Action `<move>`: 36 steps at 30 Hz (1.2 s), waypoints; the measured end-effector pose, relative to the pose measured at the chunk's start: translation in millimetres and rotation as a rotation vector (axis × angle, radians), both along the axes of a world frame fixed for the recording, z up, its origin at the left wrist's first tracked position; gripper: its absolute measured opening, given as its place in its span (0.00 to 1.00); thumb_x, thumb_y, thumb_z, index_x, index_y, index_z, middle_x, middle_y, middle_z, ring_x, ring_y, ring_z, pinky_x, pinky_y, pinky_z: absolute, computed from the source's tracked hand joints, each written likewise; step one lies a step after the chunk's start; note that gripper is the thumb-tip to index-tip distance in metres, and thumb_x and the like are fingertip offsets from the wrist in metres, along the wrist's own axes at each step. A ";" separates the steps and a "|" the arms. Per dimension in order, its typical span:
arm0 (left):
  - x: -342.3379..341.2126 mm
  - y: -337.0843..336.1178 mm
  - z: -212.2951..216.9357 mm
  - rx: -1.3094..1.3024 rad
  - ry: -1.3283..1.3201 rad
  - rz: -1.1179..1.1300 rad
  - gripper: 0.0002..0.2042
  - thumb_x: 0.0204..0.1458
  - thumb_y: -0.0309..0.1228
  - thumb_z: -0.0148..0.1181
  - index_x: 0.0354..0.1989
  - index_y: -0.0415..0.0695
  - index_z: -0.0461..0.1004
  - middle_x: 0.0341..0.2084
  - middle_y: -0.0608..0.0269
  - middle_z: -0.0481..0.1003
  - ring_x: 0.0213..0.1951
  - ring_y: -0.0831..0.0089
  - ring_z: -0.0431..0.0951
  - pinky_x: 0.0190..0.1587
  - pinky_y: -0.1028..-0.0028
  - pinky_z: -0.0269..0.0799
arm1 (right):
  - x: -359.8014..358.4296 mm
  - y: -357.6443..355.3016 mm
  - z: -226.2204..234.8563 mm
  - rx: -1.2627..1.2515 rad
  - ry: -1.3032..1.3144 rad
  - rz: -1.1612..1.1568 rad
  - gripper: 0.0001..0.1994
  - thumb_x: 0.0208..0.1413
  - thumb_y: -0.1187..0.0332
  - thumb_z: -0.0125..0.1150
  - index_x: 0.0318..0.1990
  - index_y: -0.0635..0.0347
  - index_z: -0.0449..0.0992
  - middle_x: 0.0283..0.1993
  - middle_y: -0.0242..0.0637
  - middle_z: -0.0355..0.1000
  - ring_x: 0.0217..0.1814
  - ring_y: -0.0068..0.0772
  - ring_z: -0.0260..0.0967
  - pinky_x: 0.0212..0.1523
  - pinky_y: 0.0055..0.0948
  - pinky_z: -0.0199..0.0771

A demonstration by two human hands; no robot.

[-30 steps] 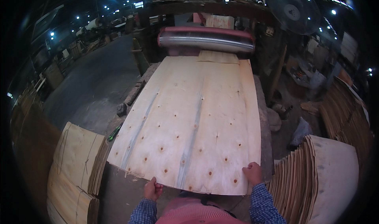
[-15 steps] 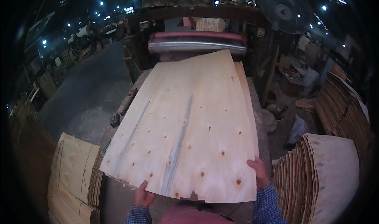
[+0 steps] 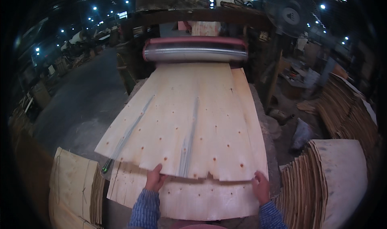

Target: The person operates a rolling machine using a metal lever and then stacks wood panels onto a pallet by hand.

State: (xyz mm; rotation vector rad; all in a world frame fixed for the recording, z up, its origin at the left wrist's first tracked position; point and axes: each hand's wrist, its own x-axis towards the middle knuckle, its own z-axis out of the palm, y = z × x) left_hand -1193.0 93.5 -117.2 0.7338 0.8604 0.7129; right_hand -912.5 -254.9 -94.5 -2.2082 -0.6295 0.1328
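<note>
Two hands work at the near edge of a thin sheet of pale wood [image 3: 189,120] that runs from a metal roller [image 3: 195,53] with red ends down toward the person. The left hand [image 3: 154,178] has its fingers curled over the sheet's near edge, gripping it. The right hand [image 3: 261,187] rests at the sheet's right corner; whether its fingers pinch the wood I cannot tell. Beneath lies a second sheet [image 3: 189,200] on the table. Stacks of curved wood sheets [image 3: 326,180] stand to the right, another stack [image 3: 74,186] to the left. A round fan [image 3: 288,11] hangs upper right.
</note>
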 end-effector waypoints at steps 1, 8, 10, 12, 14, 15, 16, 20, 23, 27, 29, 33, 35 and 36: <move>22.8 19.2 -12.8 0.004 -0.034 -0.004 0.17 0.61 0.29 0.46 0.58 0.42 0.61 0.48 0.55 0.73 0.45 0.60 0.78 0.36 0.66 0.81 | -14.7 -15.6 -23.5 -0.109 -0.160 0.061 0.23 0.50 0.65 0.61 0.53 0.67 0.69 0.50 0.51 0.72 0.53 0.45 0.71 0.55 0.38 0.68; 123.4 119.9 -42.3 -0.070 0.027 0.032 0.12 0.60 0.36 0.50 0.46 0.43 0.69 0.34 0.60 0.75 0.31 0.70 0.76 0.25 0.74 0.73 | -79.2 -62.7 -63.0 -0.299 -0.295 0.009 0.25 0.45 0.64 0.63 0.52 0.66 0.69 0.52 0.53 0.70 0.57 0.56 0.64 0.57 0.45 0.65; 131.7 140.8 -42.1 -0.102 0.083 0.122 0.10 0.59 0.37 0.51 0.42 0.43 0.70 0.32 0.61 0.75 0.28 0.71 0.75 0.24 0.75 0.72 | -84.3 -63.6 -54.6 -0.317 -0.258 -0.013 0.23 0.44 0.65 0.63 0.49 0.65 0.71 0.48 0.51 0.71 0.53 0.55 0.66 0.54 0.46 0.67; 129.7 150.3 -47.4 -0.121 0.157 0.016 0.10 0.59 0.38 0.52 0.39 0.45 0.71 0.30 0.62 0.75 0.28 0.71 0.76 0.25 0.73 0.72 | -77.7 -57.4 -37.5 -0.379 -0.190 -0.009 0.20 0.43 0.65 0.64 0.45 0.64 0.73 0.43 0.49 0.72 0.49 0.53 0.68 0.50 0.45 0.68; 131.5 124.9 -33.9 -0.136 0.251 -0.112 0.11 0.59 0.39 0.52 0.36 0.44 0.72 0.29 0.63 0.75 0.30 0.70 0.76 0.29 0.70 0.73 | -66.8 -61.0 -41.5 -0.349 -0.173 -0.116 0.17 0.42 0.65 0.65 0.41 0.62 0.74 0.38 0.47 0.72 0.45 0.50 0.69 0.46 0.45 0.69; 119.4 115.2 -50.9 -0.110 0.141 -0.296 0.06 0.56 0.34 0.53 0.34 0.46 0.72 0.28 0.64 0.75 0.26 0.73 0.74 0.24 0.75 0.69 | -59.7 -62.9 -45.7 -0.333 -0.162 -0.169 0.15 0.42 0.65 0.65 0.38 0.61 0.74 0.36 0.45 0.72 0.43 0.49 0.69 0.44 0.44 0.69; 111.9 79.7 -44.8 -0.164 0.206 -0.212 0.04 0.55 0.32 0.54 0.36 0.49 0.72 0.30 0.66 0.76 0.31 0.74 0.76 0.30 0.73 0.71 | -53.6 -67.2 -48.8 -0.332 -0.135 -0.171 0.15 0.41 0.66 0.65 0.38 0.61 0.75 0.35 0.45 0.73 0.40 0.48 0.71 0.42 0.43 0.71; -0.6 -25.2 -61.1 -0.263 0.089 -0.137 0.11 0.58 0.33 0.52 0.47 0.45 0.70 0.43 0.60 0.76 0.42 0.67 0.78 0.41 0.71 0.75 | -31.2 -69.5 -52.1 -0.262 0.005 -0.121 0.15 0.41 0.66 0.67 0.37 0.62 0.77 0.31 0.44 0.75 0.32 0.43 0.74 0.36 0.37 0.74; -62.3 -102.6 -52.1 -0.352 0.038 -0.077 0.11 0.61 0.34 0.46 0.46 0.44 0.71 0.43 0.57 0.77 0.46 0.60 0.77 0.46 0.65 0.74 | -12.5 -79.3 -54.0 -0.141 0.226 -0.059 0.15 0.45 0.65 0.67 0.37 0.67 0.77 0.32 0.39 0.77 0.32 0.32 0.74 0.35 0.31 0.74; -138.6 -155.0 -90.7 -0.506 -0.207 -0.271 0.21 0.62 0.46 0.45 0.52 0.41 0.69 0.48 0.50 0.75 0.46 0.54 0.77 0.43 0.64 0.75 | -8.0 -46.4 2.7 0.139 0.703 0.288 0.16 0.55 0.66 0.60 0.44 0.72 0.75 0.37 0.33 0.76 0.38 0.23 0.70 0.40 0.27 0.72; -161.2 -175.5 -102.0 -0.597 -0.211 -0.419 0.27 0.62 0.51 0.43 0.57 0.41 0.65 0.51 0.49 0.73 0.48 0.53 0.76 0.44 0.63 0.75 | -12.6 -9.1 39.3 0.063 0.587 0.572 0.17 0.55 0.64 0.60 0.45 0.71 0.75 0.40 0.33 0.75 0.43 0.22 0.69 0.45 0.24 0.70; -145.7 -200.2 -19.7 -0.447 -0.467 -0.400 0.32 0.61 0.55 0.40 0.63 0.40 0.58 0.59 0.47 0.66 0.53 0.53 0.73 0.47 0.62 0.75 | -17.0 13.3 144.7 0.584 0.966 0.503 0.15 0.57 0.67 0.56 0.48 0.69 0.73 0.40 0.39 0.76 0.39 0.28 0.73 0.41 0.27 0.74; -120.5 -191.0 33.5 -0.309 -0.693 0.193 0.32 0.61 0.53 0.42 0.64 0.39 0.56 0.61 0.45 0.62 0.55 0.56 0.72 0.50 0.60 0.74 | -20.8 -13.7 141.5 0.779 1.045 0.409 0.15 0.56 0.71 0.54 0.49 0.69 0.72 0.42 0.42 0.76 0.41 0.31 0.75 0.42 0.28 0.76; -111.3 -175.6 46.4 -0.259 -0.636 0.231 0.30 0.61 0.50 0.43 0.63 0.39 0.57 0.58 0.46 0.66 0.54 0.56 0.72 0.53 0.58 0.71 | -15.7 -30.8 118.9 0.794 0.987 0.411 0.15 0.56 0.72 0.53 0.48 0.71 0.72 0.43 0.42 0.75 0.42 0.32 0.76 0.43 0.28 0.76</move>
